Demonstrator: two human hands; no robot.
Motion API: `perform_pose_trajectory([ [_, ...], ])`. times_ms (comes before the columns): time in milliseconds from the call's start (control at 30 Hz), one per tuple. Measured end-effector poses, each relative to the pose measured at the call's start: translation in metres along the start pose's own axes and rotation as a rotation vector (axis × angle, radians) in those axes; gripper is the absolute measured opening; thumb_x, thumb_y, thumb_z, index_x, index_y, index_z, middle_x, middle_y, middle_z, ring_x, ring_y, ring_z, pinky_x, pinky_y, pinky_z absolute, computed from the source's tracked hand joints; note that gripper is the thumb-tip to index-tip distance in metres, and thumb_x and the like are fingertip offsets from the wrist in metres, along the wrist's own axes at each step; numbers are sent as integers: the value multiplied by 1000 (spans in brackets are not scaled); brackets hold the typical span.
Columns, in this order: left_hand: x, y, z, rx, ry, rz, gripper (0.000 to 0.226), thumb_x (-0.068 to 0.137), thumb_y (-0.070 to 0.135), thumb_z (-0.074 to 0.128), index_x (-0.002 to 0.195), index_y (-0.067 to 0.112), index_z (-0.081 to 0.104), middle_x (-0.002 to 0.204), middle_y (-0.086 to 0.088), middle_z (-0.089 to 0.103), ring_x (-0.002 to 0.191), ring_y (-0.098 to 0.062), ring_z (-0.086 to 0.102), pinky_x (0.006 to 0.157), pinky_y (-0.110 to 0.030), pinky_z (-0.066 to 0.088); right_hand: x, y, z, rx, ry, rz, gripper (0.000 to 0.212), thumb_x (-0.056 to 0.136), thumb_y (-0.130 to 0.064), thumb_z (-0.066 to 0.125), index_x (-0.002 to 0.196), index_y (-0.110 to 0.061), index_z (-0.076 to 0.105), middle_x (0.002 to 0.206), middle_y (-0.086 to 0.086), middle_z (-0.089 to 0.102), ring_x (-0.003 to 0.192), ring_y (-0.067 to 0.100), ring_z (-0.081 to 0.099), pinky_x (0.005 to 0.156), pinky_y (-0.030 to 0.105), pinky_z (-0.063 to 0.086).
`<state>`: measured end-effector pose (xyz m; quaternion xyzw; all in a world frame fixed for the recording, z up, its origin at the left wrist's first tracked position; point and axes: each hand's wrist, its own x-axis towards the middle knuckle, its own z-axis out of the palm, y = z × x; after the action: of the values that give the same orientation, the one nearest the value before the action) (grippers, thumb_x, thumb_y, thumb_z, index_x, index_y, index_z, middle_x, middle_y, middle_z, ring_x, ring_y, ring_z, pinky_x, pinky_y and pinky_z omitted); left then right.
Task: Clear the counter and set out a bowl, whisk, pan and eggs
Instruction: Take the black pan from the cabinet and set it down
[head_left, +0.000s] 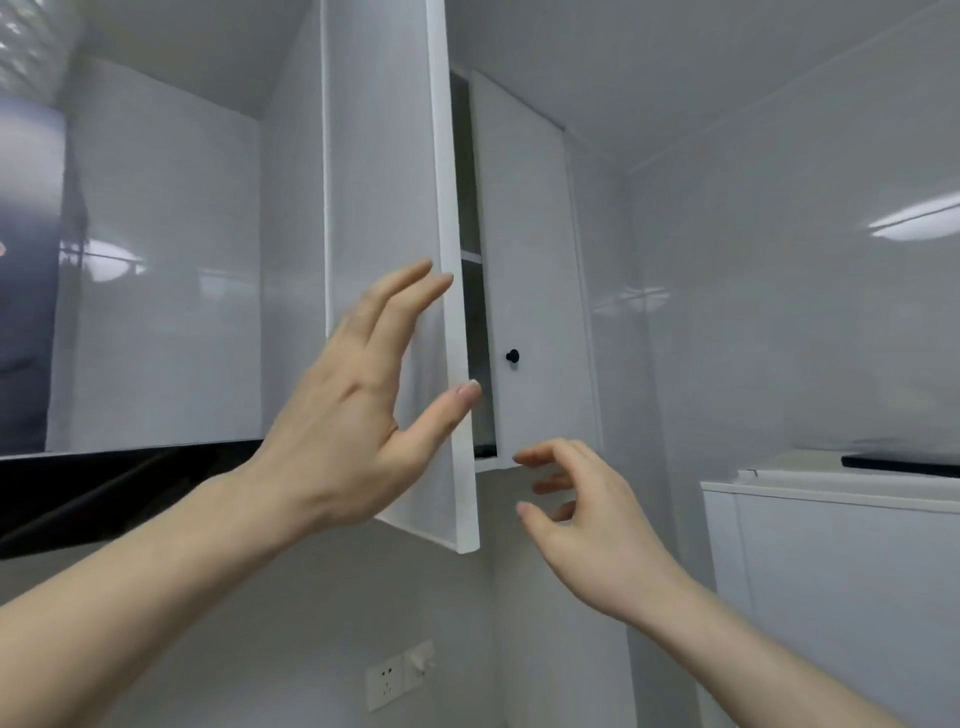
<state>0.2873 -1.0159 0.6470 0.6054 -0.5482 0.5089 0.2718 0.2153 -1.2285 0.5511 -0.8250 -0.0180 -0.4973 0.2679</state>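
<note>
The step in hand looks like opening or shutting the wall cupboard, probably in search of a bowl, whisk, pan or eggs; none of these shows in the head view, and neither does the surface below.

The landmark is the open cupboard door (395, 260), a tall white panel swung out toward the person, its long axis upright and its free edge pointing at the camera. The left hand (353, 410) is spread against the door's near face, fingers (410, 296) straight and reaching the free edge, thumb stretched across that edge; it grips nothing, and whether it presses the panel or only hovers just off it cannot be told. The right hand (576, 499) hangs just below and to the right of the door's lower corner, fingers loosely curled and holding nothing, near the underside of the cupboard.

To the right of the door stands its closed neighbour door (530, 260) with a small black knob (512, 356). In the gap between the two, a shelf edge (471, 255) shows, but the inside is too dark to tell what it holds.

To do this well, the person would guide the door by its free edge with a flat hand, move it slowly, and keep the right hand's fingers out of the gap.
</note>
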Motion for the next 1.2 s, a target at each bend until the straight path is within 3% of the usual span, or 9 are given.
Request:
perform_pose_trajectory([
  [100,34,5,8,101,59,0,72,95,48,57,157,25,28,165,7,22,151,-9,24,121,-28,24,33,30,12,69,-62,-22,34,91,-22,65,119,-40,56,121,-29,52,107,-6,55,86,18,50],
  [233,76,10,20,186,90,-91,75,93,43,61,157,24,27,165,5,21,152,-10,21,110,-2,19,79,72,28,124,-146,-59,36,90,-20,64,122,-35,56,119,-23,52,107,-6,53,91,16,44],
  [367,92,13,36,287,55,-186,83,88,32,67,158,23,23,168,8,10,153,-9,15,121,-27,20,127,108,61,114,-193,-24,39,89,-19,63,126,-29,56,124,-13,54,113,6,55,96,23,44],
  [467,90,20,51,398,11,-211,86,86,10,65,159,18,21,170,5,1,156,-14,6,123,-25,10,159,129,87,88,-260,10,44,87,-16,59,130,-24,56,131,-6,53,120,15,57,100,29,46],
  [533,87,23,55,435,-10,-223,85,85,0,57,159,17,21,170,4,1,157,-15,3,127,-32,10,177,138,99,45,-295,29,47,87,-17,59,134,-22,54,136,-2,51,124,19,55,103,33,47],
  [633,84,25,56,484,-10,-219,83,82,-9,48,158,14,24,170,1,5,157,-19,4,127,-42,14,203,149,115,-60,-346,35,51,87,-16,59,137,-21,53,139,2,50,127,23,53,104,38,48],
  [833,80,23,59,500,39,-218,80,81,-11,42,156,17,32,169,9,13,156,-18,16,122,-45,28,235,164,144,-207,-411,93,54,87,-13,56,140,-20,55,140,5,51,127,27,54,102,36,49],
  [1033,83,26,63,517,81,-218,80,79,-10,41,152,22,38,167,16,17,151,-13,28,116,-34,34,248,176,174,-276,-448,145,35,81,-12,53,113,-16,68,114,6,67,99,27,64,80,32,55],
  [1200,80,22,61,540,80,-207,79,79,-9,41,150,24,40,167,18,17,151,-4,25,113,-20,30,253,171,185,-372,-377,190,8,86,-11,58,94,-10,61,104,8,68,86,28,63,72,32,53],
])
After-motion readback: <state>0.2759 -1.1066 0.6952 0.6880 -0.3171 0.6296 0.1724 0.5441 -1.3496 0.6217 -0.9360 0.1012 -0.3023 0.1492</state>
